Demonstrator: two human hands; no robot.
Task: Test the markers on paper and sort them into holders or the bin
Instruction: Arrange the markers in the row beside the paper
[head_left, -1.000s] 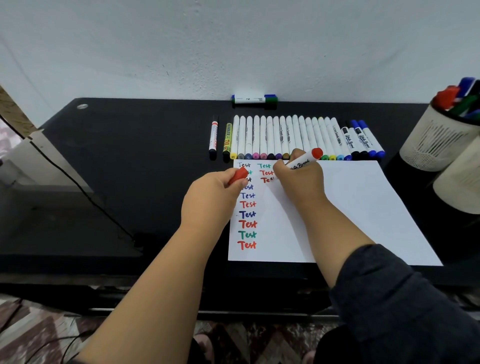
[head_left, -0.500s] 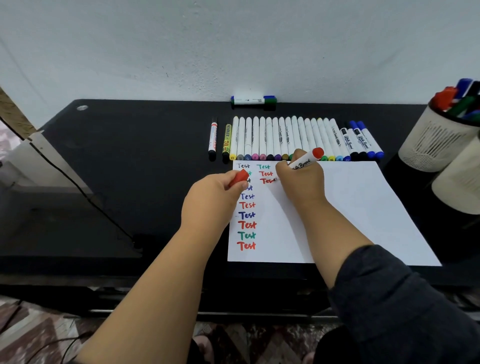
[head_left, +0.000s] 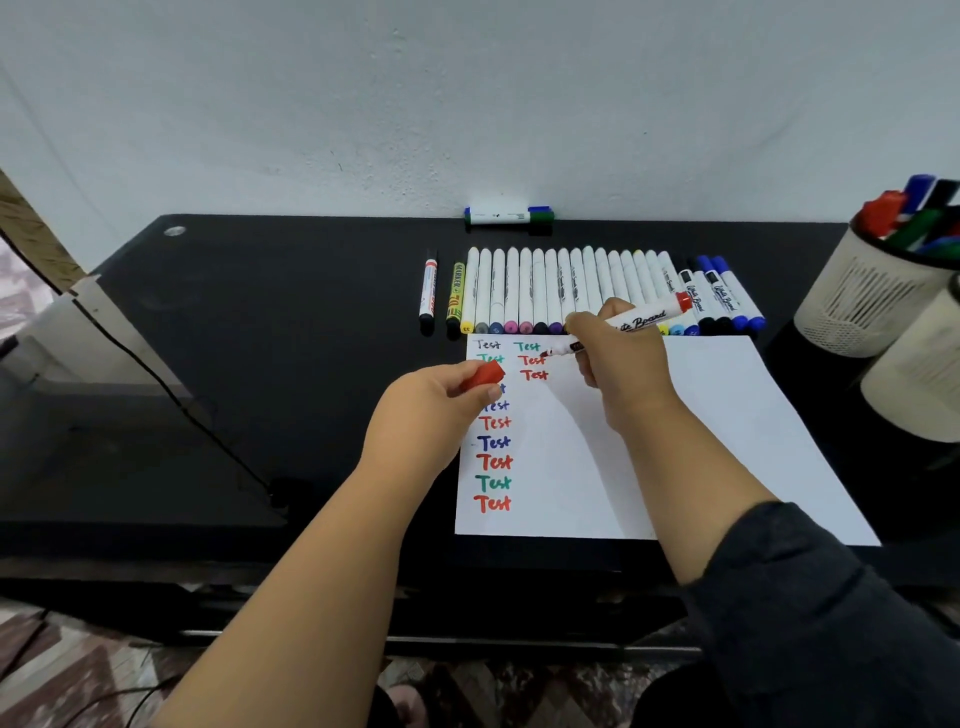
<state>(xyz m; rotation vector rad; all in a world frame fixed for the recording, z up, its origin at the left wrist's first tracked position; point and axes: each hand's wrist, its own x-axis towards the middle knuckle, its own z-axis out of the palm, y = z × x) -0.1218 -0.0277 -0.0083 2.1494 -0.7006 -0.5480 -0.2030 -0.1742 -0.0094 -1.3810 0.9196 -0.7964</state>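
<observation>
Sleeve (head_left: 810, 613), dark, covers the right forearm at the near edge, while the left arm comes in bare. Left hand (head_left: 421, 410) hovers over the left margin of the paper (head_left: 675, 441), fingers curled round a red cap (head_left: 483, 375), pinched at the fingertips. Right hand (head_left: 618, 364) sits just beyond it, gripping the red whiteboard marker (head_left: 641, 317) near its nib end; the marker lies tilted, nib pointing left and down at the second column of writing, red tail end up to the right. Whether the nib touches the sheet, I cannot tell. On the paper, "Test" runs down the left column in black, green, blue and red, with three more in a short second column. Paper lies flat on the black table (head_left: 291, 332). Past the paper's far edge, a tight row of markers (head_left: 571, 291) lies side by side. Right side, two pale holders (head_left: 862, 296), the farther one holding markers. Far back, one marker (head_left: 509, 215) lies against the wall.
</observation>
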